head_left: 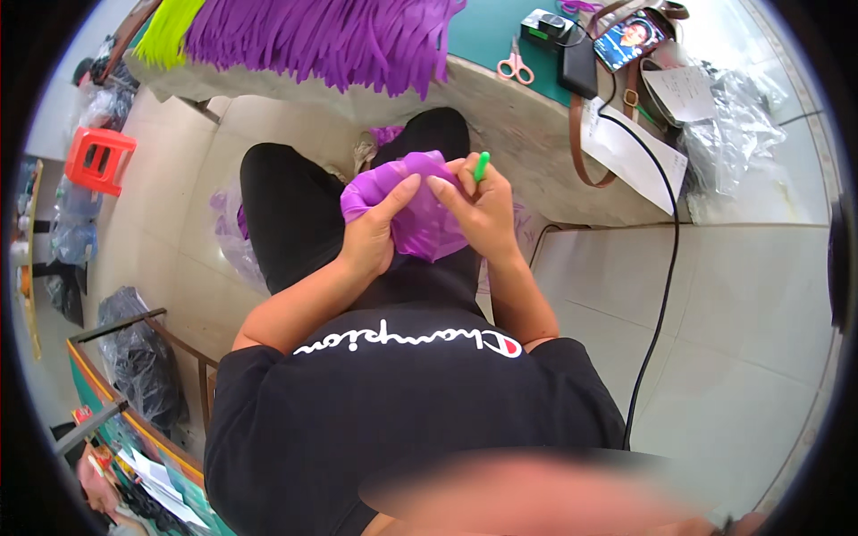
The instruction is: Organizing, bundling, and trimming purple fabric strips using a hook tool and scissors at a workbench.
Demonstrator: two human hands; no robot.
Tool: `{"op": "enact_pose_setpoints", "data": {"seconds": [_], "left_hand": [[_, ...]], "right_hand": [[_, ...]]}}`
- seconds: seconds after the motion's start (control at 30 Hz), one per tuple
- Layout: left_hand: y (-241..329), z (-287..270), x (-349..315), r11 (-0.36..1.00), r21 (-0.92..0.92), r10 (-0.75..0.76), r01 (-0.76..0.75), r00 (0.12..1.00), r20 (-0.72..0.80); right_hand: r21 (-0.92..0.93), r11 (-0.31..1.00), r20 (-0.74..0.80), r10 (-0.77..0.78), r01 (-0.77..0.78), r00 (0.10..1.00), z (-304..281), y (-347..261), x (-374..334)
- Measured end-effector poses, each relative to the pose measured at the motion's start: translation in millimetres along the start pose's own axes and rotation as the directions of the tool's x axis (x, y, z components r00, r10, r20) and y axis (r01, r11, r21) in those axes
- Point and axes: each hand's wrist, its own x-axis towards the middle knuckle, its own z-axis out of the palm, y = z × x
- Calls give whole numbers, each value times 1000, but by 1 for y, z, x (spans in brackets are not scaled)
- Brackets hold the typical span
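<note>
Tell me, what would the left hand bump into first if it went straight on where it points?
The left hand would first press into the purple film it holds; beyond that, perhaps the right knee, though depth is unclear.

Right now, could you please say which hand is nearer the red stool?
Left: the left hand is to the right of the red stool, and the right hand lies farther right.

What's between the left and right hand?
Purple plastic, loosely bunched: in the head view it spans the gap from the left hand to the right hand, held by both.
</note>
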Motion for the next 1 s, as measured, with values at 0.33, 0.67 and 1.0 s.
{"op": "enact_pose_setpoints", "data": {"seconds": [0.33, 0.67, 1.0], "left_hand": [[-16, -4, -1, 987, 130, 103, -93, 992, -70], [-8, 4, 2, 994, 80, 85, -80, 994, -61], [-7, -4, 3, 999, -23, -36, 35, 998, -44]], "right_hand": [[-659, 739, 125, -80, 143, 989, -13, -17, -5], [-157, 988, 9, -5, 6, 1000, -11, -8, -9], [46, 974, -155, -214, 223, 964, -29, 11, -27]]}}
